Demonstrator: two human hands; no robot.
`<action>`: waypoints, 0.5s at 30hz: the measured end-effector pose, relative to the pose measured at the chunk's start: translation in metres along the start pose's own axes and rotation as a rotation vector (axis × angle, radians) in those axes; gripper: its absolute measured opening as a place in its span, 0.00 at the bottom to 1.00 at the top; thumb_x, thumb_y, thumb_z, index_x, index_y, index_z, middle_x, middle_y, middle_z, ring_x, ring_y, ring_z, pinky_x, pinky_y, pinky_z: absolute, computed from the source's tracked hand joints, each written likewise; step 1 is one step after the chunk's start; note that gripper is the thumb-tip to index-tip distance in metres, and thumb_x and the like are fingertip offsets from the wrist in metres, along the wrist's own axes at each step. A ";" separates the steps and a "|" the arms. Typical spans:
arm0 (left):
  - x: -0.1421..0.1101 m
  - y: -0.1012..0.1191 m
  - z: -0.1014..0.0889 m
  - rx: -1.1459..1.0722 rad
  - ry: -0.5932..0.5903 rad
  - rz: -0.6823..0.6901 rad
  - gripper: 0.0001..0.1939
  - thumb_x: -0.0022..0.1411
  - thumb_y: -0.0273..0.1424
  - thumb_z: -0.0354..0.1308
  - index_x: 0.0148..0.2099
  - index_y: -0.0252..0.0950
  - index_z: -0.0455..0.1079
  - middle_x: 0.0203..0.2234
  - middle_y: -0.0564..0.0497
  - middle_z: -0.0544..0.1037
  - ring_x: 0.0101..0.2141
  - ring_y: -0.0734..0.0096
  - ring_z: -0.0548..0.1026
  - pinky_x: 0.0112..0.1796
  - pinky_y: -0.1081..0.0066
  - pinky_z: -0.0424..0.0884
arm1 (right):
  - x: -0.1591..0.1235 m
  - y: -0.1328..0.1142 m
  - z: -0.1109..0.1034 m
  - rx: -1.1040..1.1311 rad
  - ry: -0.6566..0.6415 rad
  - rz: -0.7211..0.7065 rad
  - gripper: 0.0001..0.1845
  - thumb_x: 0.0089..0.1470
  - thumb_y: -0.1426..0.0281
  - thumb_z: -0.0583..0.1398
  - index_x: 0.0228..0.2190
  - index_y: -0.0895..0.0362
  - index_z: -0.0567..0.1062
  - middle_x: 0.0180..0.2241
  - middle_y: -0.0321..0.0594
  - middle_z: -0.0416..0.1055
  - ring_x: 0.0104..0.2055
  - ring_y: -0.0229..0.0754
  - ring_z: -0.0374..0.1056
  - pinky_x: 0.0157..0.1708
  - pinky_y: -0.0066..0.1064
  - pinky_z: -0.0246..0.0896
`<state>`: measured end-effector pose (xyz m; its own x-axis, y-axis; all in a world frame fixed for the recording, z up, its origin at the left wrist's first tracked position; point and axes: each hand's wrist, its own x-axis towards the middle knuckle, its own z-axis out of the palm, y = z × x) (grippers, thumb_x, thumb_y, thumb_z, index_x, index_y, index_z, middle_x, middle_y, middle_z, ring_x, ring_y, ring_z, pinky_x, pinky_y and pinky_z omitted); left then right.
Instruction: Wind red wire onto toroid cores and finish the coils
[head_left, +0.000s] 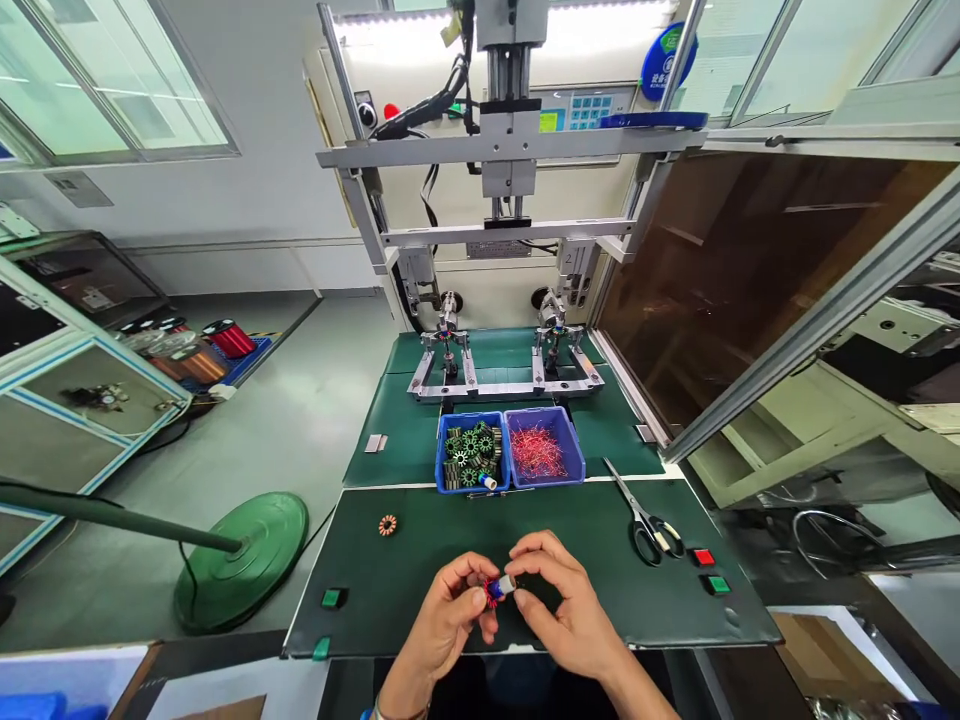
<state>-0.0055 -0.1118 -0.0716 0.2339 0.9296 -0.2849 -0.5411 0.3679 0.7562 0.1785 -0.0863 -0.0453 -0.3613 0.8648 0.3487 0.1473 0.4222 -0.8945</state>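
Observation:
Close to the front edge of the green bench, my left hand pinches a small stator wound with red wire. A short blue-and-white cylinder sits against the stator, pointing to the right. The thumb and forefinger of my right hand close on the cylinder's white end. Part of the stator is hidden by my left fingers. Ahead of my hands, a blue bin holds green-and-grey stator cores and a similar blue-and-white cylinder. Beside it, a purple-blue bin contains red wire pieces.
Scissors lie to the right, near a red button and a green button. A copper-coloured wound stator rests at left, above another green button. Behind the bins stands a metal fixture under the machine frame.

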 end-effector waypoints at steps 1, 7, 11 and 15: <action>0.000 0.001 0.001 -0.001 -0.007 0.003 0.24 0.43 0.44 0.76 0.38 0.35 0.76 0.24 0.55 0.75 0.17 0.80 0.72 0.18 0.80 0.67 | 0.000 -0.002 -0.002 -0.036 -0.010 -0.015 0.08 0.57 0.71 0.61 0.40 0.52 0.78 0.41 0.43 0.72 0.44 0.45 0.70 0.45 0.37 0.67; -0.001 -0.003 0.004 -0.038 0.039 0.068 0.23 0.40 0.40 0.78 0.34 0.33 0.74 0.22 0.54 0.77 0.18 0.77 0.75 0.20 0.78 0.71 | 0.002 -0.010 -0.008 -0.212 0.014 -0.113 0.05 0.61 0.67 0.61 0.37 0.50 0.78 0.42 0.42 0.73 0.45 0.46 0.70 0.43 0.36 0.69; -0.003 -0.002 0.003 -0.163 0.147 0.126 0.23 0.39 0.39 0.78 0.32 0.33 0.74 0.25 0.50 0.82 0.18 0.76 0.76 0.19 0.79 0.71 | 0.024 -0.005 -0.018 -0.307 0.180 -0.157 0.06 0.64 0.66 0.58 0.40 0.50 0.75 0.44 0.44 0.70 0.49 0.48 0.66 0.46 0.42 0.66; -0.003 -0.001 -0.001 -0.271 0.120 0.173 0.23 0.38 0.38 0.79 0.34 0.33 0.76 0.28 0.49 0.84 0.20 0.74 0.79 0.20 0.79 0.73 | 0.076 0.012 -0.007 -0.446 0.212 -0.173 0.07 0.58 0.67 0.63 0.40 0.49 0.79 0.46 0.45 0.71 0.52 0.53 0.61 0.53 0.51 0.58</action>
<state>-0.0066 -0.1151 -0.0724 0.0319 0.9687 -0.2460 -0.7631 0.1826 0.6200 0.1593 -0.0142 -0.0273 -0.2280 0.7886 0.5710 0.4965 0.5987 -0.6286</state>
